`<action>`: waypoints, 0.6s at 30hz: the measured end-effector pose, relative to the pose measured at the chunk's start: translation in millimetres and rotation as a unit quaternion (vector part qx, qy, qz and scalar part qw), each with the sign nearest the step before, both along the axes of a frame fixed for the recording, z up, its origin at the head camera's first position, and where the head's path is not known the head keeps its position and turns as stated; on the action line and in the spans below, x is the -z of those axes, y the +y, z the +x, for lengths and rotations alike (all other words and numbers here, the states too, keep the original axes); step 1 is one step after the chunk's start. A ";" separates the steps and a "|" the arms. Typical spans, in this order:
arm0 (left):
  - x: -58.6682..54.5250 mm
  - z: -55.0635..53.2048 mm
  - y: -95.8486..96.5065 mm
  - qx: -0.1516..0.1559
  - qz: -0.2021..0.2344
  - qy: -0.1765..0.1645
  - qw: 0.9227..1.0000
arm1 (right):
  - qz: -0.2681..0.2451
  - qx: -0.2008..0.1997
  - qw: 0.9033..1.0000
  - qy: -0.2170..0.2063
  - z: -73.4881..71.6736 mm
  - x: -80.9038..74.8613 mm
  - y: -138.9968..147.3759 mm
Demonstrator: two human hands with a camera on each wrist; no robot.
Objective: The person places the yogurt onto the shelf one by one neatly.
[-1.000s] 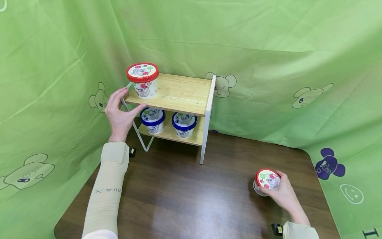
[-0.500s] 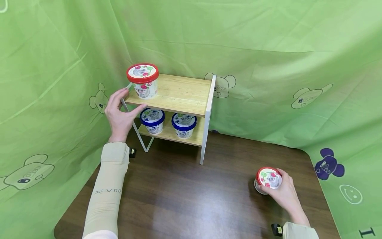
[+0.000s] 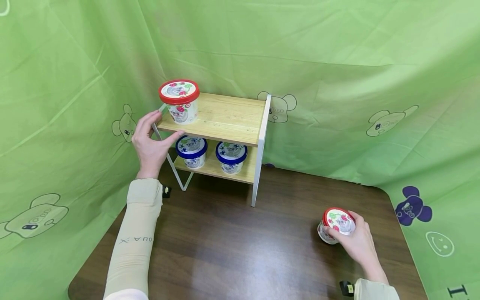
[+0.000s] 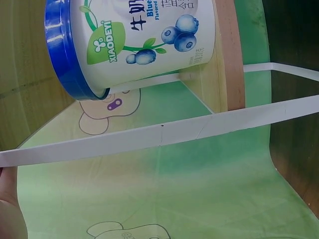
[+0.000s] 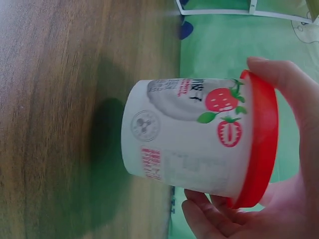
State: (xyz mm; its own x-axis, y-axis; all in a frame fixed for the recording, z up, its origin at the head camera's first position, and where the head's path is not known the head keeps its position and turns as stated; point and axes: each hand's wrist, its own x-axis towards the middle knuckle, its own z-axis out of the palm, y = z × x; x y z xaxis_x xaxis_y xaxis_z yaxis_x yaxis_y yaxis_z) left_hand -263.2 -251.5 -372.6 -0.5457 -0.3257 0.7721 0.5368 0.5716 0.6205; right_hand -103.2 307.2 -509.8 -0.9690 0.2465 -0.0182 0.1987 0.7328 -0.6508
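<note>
My right hand (image 3: pixel 358 246) grips a small strawberry-print tub (image 3: pixel 339 221) by its red lid, thumb on one side and fingers on the other. In the right wrist view, a gap and shadow show between the tub's base (image 5: pixel 132 127) and the table. My left hand (image 3: pixel 150 146) holds the left front corner of a two-tier wooden shelf (image 3: pixel 228 123), thumb at the front edge and fingers by the side frame. Another red-lidded tub (image 3: pixel 181 102) stands on the top tier beside that hand. Below it, two blue-lidded blueberry tubs (image 3: pixel 192 152) (image 3: pixel 231 157) stand upright.
The shelf stands at the back left of a dark brown wooden table (image 3: pixel 225 241). Its right white metal side frame (image 3: pixel 261 154) rises slightly above the top board. Green printed cloth (image 3: pixel 337 83) hangs behind and at both sides.
My right hand has raised the red-lidded tub slightly and tilted it. My left hand and the shelf have stayed in place.
</note>
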 end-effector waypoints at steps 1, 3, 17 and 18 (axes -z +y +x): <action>0.0 0.0 0.1 0.001 0.001 0.000 1.000 | -0.002 0.005 1.000 -0.002 0.0 -0.4 -0.6; 0.0 -0.1 0.3 0.002 0.003 0.000 1.000 | -0.003 0.012 1.000 -0.004 0.1 -0.8 -1.4; -0.4 0.7 0.6 0.004 0.003 -0.001 1.000 | -0.026 0.042 0.999 0.014 -2.2 -1.8 -2.8; -0.3 0.7 0.6 0.004 0.003 -0.002 1.000 | -0.030 0.045 0.998 0.015 -2.5 -1.7 -3.0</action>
